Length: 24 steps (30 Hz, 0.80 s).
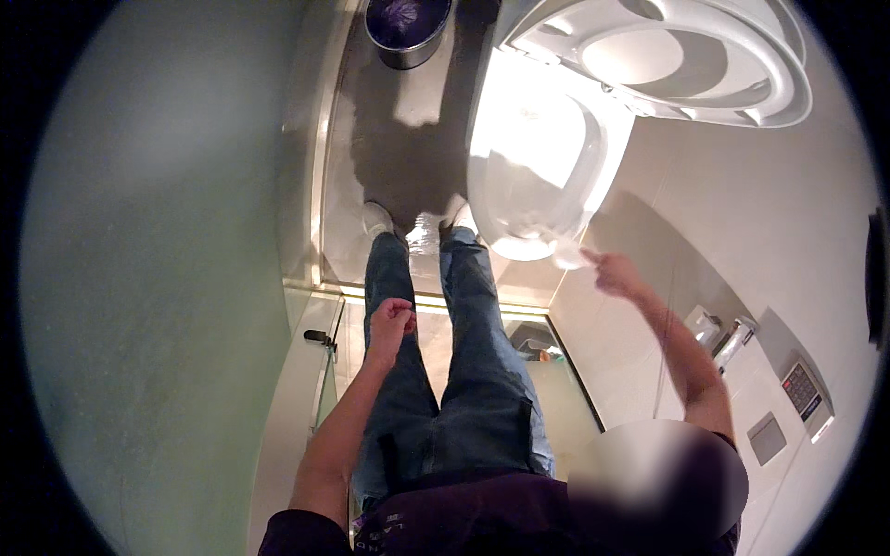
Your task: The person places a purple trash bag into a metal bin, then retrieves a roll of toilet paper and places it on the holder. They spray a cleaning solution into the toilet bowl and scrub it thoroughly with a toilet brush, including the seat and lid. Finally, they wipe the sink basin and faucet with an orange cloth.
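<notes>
My right hand [616,275] reaches out at the front rim of the white toilet [603,153]. Its fingers pinch a small, pale, tissue-like piece [568,255], smeared by motion, so its exact kind does not show. The piece is by the rim's near right edge; whether it touches cannot be told. Up at the back stand the raised seat and lid [788,97]. My left hand [391,320] hangs over my left thigh, fingers curled in, with nothing seen in them.
A dark round bin [408,54] with a purple liner stands far ahead on the grey floor [394,153]. Frosted glass [158,278] rises at left. On the right wall sit a paper holder [705,326], a button panel [803,389] and a square plate [767,438].
</notes>
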{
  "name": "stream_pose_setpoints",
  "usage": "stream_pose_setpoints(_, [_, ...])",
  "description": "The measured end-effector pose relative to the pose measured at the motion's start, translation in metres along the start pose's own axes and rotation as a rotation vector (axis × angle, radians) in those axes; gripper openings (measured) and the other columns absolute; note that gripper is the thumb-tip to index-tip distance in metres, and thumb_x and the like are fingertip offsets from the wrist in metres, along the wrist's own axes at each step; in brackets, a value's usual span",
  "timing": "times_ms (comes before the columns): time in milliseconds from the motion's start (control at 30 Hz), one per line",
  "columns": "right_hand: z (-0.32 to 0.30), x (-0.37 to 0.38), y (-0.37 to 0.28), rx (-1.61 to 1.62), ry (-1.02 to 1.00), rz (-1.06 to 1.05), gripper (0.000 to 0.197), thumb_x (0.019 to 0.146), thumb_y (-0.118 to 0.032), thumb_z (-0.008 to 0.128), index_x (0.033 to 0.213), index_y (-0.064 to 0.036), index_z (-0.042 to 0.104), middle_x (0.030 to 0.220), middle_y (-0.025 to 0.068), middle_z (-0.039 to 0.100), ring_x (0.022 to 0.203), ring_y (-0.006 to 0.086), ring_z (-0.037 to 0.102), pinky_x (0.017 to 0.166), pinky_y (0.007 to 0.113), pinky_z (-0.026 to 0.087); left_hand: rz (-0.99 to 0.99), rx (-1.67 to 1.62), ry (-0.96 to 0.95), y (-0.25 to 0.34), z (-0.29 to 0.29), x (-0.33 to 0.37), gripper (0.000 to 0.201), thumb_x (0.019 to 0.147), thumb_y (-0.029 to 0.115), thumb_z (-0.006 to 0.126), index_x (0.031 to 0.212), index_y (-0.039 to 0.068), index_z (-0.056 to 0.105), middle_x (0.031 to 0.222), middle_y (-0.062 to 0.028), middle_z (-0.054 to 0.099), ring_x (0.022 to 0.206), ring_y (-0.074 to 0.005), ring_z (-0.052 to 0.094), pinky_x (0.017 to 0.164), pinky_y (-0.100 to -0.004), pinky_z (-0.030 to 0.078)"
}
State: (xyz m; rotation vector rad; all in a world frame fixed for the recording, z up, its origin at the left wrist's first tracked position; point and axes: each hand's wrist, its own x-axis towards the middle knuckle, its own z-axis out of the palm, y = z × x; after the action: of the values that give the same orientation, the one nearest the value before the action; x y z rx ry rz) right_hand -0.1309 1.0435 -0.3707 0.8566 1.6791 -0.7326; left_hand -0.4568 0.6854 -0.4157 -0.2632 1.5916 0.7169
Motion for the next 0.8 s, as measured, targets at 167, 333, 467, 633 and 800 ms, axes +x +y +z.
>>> stream_pose_setpoints(167, [-0.108, 0.024, 0.007, -0.568, 0.183, 0.154, 0.048, 0.098, -0.014, 0.050, 0.146, -0.0103, 0.043, 0.108, 0.0133, 0.064, 0.093, 0.0291, 0.067, 0.075, 0.041, 0.056, 0.050, 0.012, -0.044, 0.027, 0.018, 0.004, 0.013, 0.095, 0.009, 0.058, 0.107, 0.004, 0.061, 0.088, -0.0068, 0.068, 0.071, -0.0139, 0.065, 0.068, -0.0282, 0.056])
stream_pose_setpoints(333, [-0.158, 0.028, 0.001, -0.812, 0.339, 0.171, 0.060, 0.098, -0.013, 0.052, 0.152, -0.0058, 0.029, 0.111, 0.0146, 0.063, 0.092, 0.0266, 0.066, 0.074, 0.041, 0.054, 0.097, -0.038, -0.024, 0.043, 0.009, 0.002, 0.013, 0.094, 0.006, 0.056, 0.106, 0.001, 0.060, 0.087, -0.0076, 0.066, 0.073, -0.0146, 0.066, 0.066, -0.0266, 0.055])
stream_pose_setpoints(467, [-0.033, 0.042, 0.057, -0.614, 0.294, 0.330, 0.065, 0.102, -0.033, 0.043, 0.158, -0.0117, 0.015, 0.129, 0.0193, 0.054, 0.115, 0.0268, 0.054, 0.089, 0.044, 0.046, 0.105, -0.021, -0.055, 0.039, -0.003, 0.014, 0.014, 0.093, 0.005, 0.056, 0.106, 0.002, 0.060, 0.086, -0.0076, 0.066, 0.073, -0.0147, 0.066, 0.065, -0.0272, 0.055])
stream_pose_setpoints(633, [0.060, 0.023, -0.077, 0.114, 0.160, 0.028, 0.064, 0.088, -0.018, 0.046, 0.151, -0.0105, 0.035, 0.110, 0.0217, 0.068, 0.099, 0.0395, 0.067, 0.088, 0.049, 0.053, 0.054, -0.044, -0.072, 0.040, -0.038, 0.008, 0.014, 0.094, 0.007, 0.059, 0.108, 0.005, 0.061, 0.089, -0.0073, 0.068, 0.074, -0.0146, 0.066, 0.068, -0.0272, 0.056])
stream_pose_setpoints(800, [0.018, -0.008, -0.127, 0.583, 0.526, 0.142, 0.063, 0.084, -0.008, 0.048, 0.147, -0.0090, 0.043, 0.101, 0.0269, 0.067, 0.094, 0.0401, 0.068, 0.083, 0.047, 0.054, 0.113, -0.003, -0.056, 0.069, -0.055, 0.003, 0.015, 0.094, 0.008, 0.058, 0.108, 0.005, 0.060, 0.088, -0.0067, 0.067, 0.073, -0.0144, 0.065, 0.068, -0.0271, 0.056])
